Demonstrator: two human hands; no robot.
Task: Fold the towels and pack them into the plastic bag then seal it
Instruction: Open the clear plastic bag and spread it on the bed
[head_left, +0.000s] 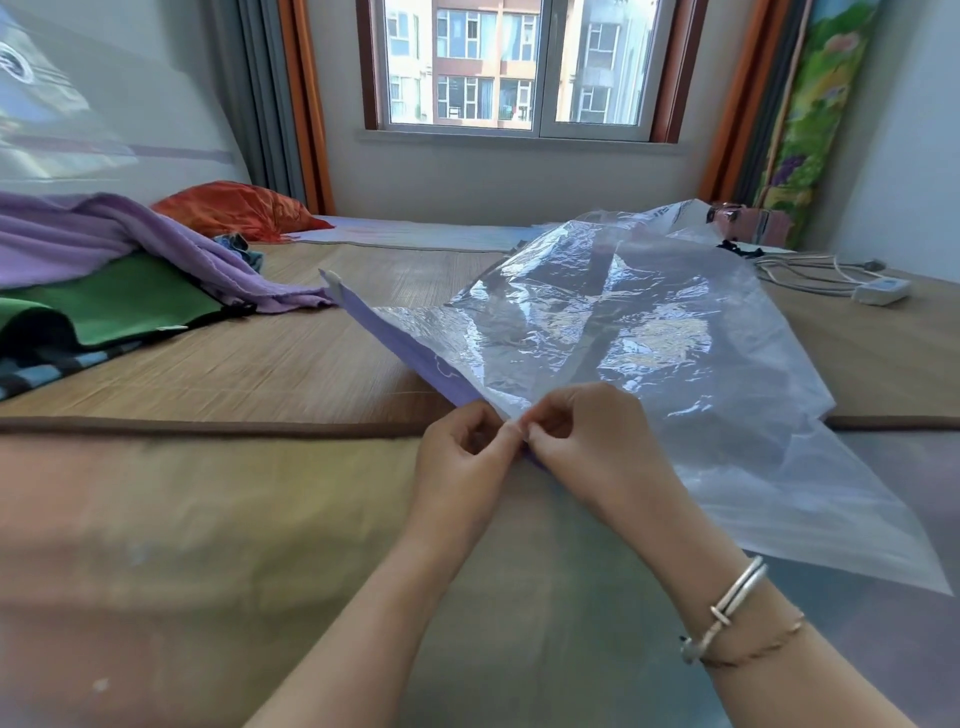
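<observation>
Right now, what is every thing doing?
plastic bag: empty, near corner lifted, purple strip pinched
left hand: pinching the bag's strip
right hand: pinching the bag's strip
purple towel: unfolded, heaped
green towel: spread, not packed
window: shut

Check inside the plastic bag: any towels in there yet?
None visible. The plastic bag looks empty and see-through, the mat showing through. Purple towel lies outside, left. Far end is folded, unclear.

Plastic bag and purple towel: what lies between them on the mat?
In the head view, only bare mat lies between the bag and the purple towel.
</observation>
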